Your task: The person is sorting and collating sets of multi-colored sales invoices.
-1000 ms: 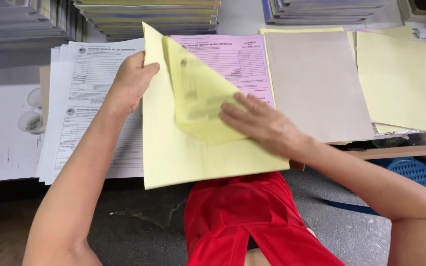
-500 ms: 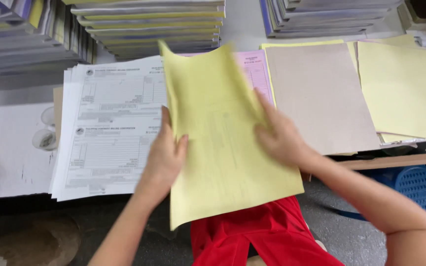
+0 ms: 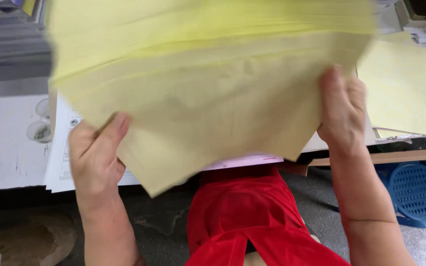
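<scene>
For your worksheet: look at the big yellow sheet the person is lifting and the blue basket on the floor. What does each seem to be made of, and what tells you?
Yellow sheet: thin matte paper, apparently; it bends and creases between the left hand and right hand. Blue basket: probably moulded plastic, with an even colour and a regular grid of holes.

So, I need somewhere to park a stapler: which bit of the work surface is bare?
The white surface at far left, between the grey stacks above and the printed forms, looks bare except for ring marks. Everywhere else is crowded: both hands hold up the yellow sheets, hiding the middle, and yellow paper covers the right.
</scene>
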